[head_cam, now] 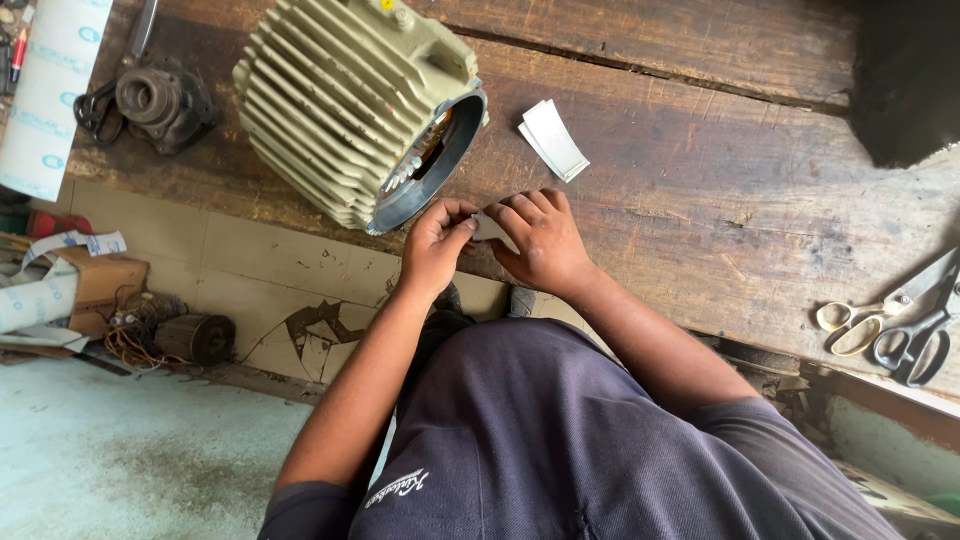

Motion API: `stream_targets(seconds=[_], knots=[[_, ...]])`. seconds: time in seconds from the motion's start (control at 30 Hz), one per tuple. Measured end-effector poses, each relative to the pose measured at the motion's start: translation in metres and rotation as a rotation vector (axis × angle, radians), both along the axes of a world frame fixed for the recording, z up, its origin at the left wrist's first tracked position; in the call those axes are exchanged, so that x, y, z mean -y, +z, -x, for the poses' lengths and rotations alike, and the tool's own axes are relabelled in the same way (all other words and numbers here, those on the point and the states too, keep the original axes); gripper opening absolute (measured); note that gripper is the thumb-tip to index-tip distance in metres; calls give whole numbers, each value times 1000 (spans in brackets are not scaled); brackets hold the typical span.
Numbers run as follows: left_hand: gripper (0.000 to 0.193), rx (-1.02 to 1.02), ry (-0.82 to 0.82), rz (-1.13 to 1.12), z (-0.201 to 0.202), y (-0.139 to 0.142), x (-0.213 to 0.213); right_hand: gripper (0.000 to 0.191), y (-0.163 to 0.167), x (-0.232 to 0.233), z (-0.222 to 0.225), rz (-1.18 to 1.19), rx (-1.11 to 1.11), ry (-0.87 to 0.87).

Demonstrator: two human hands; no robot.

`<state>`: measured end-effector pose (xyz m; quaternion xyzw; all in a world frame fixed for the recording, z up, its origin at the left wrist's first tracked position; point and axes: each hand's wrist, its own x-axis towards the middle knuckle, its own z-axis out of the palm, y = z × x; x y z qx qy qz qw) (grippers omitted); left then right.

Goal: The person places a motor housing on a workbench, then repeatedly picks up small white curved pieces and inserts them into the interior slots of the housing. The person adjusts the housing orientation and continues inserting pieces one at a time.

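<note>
Head view: hands (490, 240) mostly hide small white strip (487, 228), shape unclear

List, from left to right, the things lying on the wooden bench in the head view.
Small dark motor part → ribbed motor housing → left hand → right hand, sharing a paper slip → scissors.

soft even daylight, sharp focus, dark top-right corner

The person wears a dark navy short-sleeved shirt (560, 450) of ribbed knit, with a small pale embroidered script mark low on its front. Both forearms are bare, with no watch, rings or gloves.
</note>
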<state>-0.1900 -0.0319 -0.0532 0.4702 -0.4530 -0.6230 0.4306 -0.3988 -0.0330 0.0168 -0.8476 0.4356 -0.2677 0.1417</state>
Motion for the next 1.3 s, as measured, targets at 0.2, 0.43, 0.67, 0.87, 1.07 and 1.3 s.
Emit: stream_targets(seconds=[0.2, 0.43, 0.67, 0.87, 1.07, 1.3], knots=[[10, -12, 68, -84, 1, -3, -2, 48, -6, -1, 1, 107, -28, 26], [7, 46, 135, -47, -1, -15, -1, 54, -11, -1, -1, 91, -46, 32], [8, 114, 122, -80, -1, -20, 1, 53, -5, -1, -2, 91, -33, 41], [5, 11, 129, -88, 3, -24, 4, 46, 3, 2, -2, 36, -6, 34], [7, 62, 142, -29, 7, -18, 3, 47, 14, 4, -7, -88, 31, 43], [7, 78, 128, -2, 3, -9, 4, 44, 16, 4, -17, -88, 25, 20]])
